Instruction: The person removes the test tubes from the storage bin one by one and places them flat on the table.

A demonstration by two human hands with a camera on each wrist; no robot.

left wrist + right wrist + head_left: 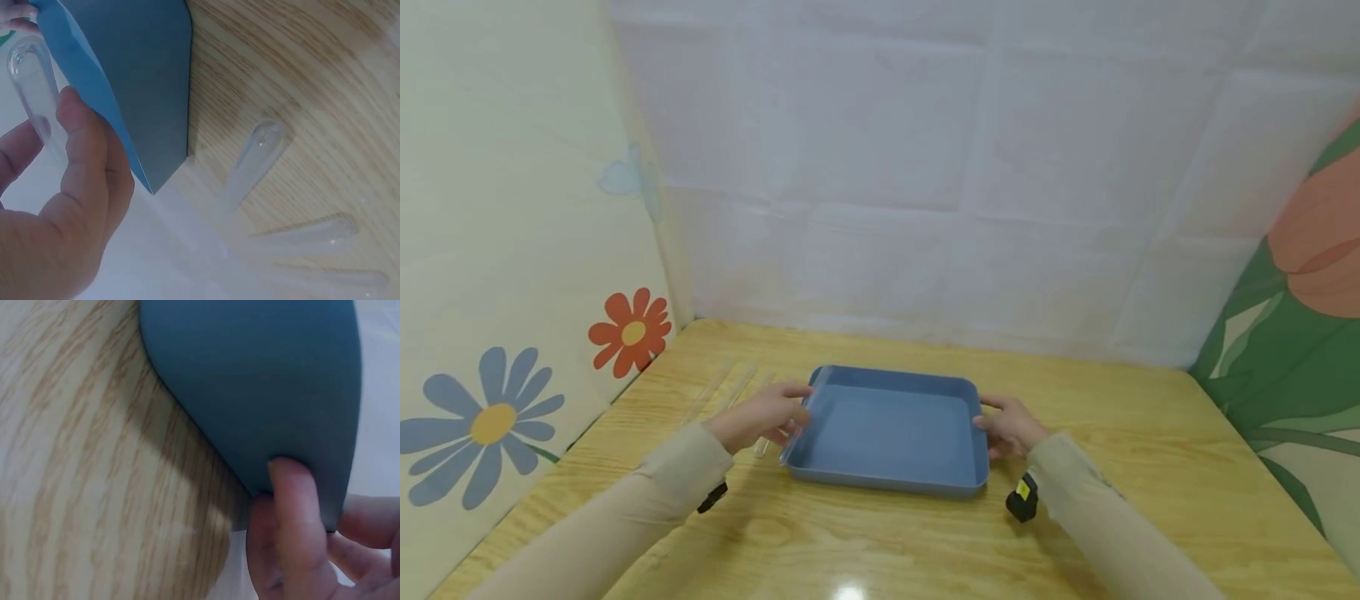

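My left hand [767, 414] pinches a clear test tube [32, 78] between thumb and fingers. In the head view that tube lies along the left rim of a shallow blue tray [891, 429]; its rounded end shows in the left wrist view. My right hand [1011, 427] grips the tray's right side, with fingers [295, 494] against the outer wall in the right wrist view. The tray sits in front of me, between both hands.
More clear tubes, one of them a tube [256, 159] with a rounded end, lie on the wooden table [880, 542] left of the tray. A white cloth [880, 167] hangs behind, with flower-printed cloth [490, 250] at the sides.
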